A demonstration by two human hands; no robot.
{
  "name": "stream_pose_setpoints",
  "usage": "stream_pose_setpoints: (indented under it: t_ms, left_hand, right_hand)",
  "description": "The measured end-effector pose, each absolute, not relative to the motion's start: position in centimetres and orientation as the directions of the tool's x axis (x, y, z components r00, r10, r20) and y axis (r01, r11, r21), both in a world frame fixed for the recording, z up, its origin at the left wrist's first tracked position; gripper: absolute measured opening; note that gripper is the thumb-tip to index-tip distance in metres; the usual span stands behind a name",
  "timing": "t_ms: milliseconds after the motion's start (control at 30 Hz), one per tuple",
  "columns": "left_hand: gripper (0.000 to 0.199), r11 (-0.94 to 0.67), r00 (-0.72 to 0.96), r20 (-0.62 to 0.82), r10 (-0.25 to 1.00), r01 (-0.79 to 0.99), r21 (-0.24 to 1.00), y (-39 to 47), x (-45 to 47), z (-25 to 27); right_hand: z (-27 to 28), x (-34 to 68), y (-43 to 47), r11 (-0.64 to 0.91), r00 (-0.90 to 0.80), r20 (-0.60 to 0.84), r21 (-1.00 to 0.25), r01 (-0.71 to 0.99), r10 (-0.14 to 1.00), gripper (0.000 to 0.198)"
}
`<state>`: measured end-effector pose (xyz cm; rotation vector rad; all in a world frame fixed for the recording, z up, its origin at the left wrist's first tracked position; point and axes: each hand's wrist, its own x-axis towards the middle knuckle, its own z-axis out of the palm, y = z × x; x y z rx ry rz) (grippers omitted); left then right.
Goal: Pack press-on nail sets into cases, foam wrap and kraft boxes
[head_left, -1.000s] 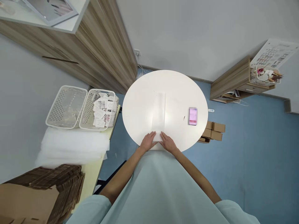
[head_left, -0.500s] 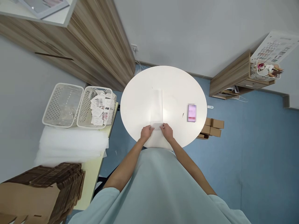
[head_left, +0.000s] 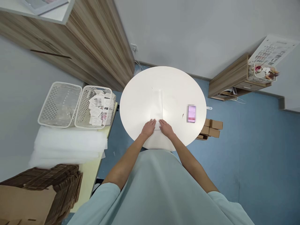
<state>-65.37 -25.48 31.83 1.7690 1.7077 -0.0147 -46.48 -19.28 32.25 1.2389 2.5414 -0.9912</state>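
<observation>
On the round white table point(head_left: 133, 97) lies a long, translucent whitish wrapping sheet point(head_left: 157, 106), its length running away from me. Its near end sits between and under my hands, where the layers are too faint to make out. My left hand point(head_left: 149, 127) rests flat on the left side of that end, fingers stretched forward. Mirroring it on the right, my right hand point(head_left: 166, 127) presses down with fingers extended. Neither hand grips anything. A pink-screened, pixelated phone-like object point(head_left: 191, 113) lies to the right, with a small dark mark beside it.
Left of the table, a side table point(head_left: 87, 178) carries two white baskets point(head_left: 59, 104), one with printed cards, a stack of white sheets point(head_left: 70, 143) and flattened cardboard boxes point(head_left: 25, 200). Small brown boxes point(head_left: 214, 128) are at the table's right. A wooden cabinet point(head_left: 98, 47) stands behind left.
Both hands have gone from pinching the folded near end of the sheet to lying flat on it, fingers reaching slightly farther forward. The view has shifted a little.
</observation>
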Motion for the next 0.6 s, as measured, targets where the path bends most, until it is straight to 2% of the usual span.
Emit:
stream_pose_setpoints:
  t_ms: [167,367,467,600]
  left_hand:
    - [0.063,0.028,0.184,-0.421,0.888,0.893,0.449,-28.7,-65.2,31.6]
    - [0.077,-0.018,0.254,-0.398,0.881,0.860,0.510,-34.7,-64.3,31.3]
    - [0.079,0.044,0.228,-0.411,0.883,0.831,0.555,-36.5,-64.1,31.2]
    - [0.072,0.231,0.092,-0.440,0.893,0.746,0.625,-36.8,-64.2,31.6]
  right_hand:
    - [30.7,-44.4,-22.1,0.539,-0.726,-0.325,-0.504,0.675,0.606,0.076]
    - [29.6,-41.0,-28.6,0.635,-0.781,-0.210,-0.477,0.607,0.588,0.073]
    - [29.7,-40.0,-30.3,0.630,-0.790,-0.185,-0.510,0.585,0.584,0.071]
    - [30.3,-40.1,-29.8,0.527,-0.732,-0.210,-0.570,0.631,0.648,0.059]
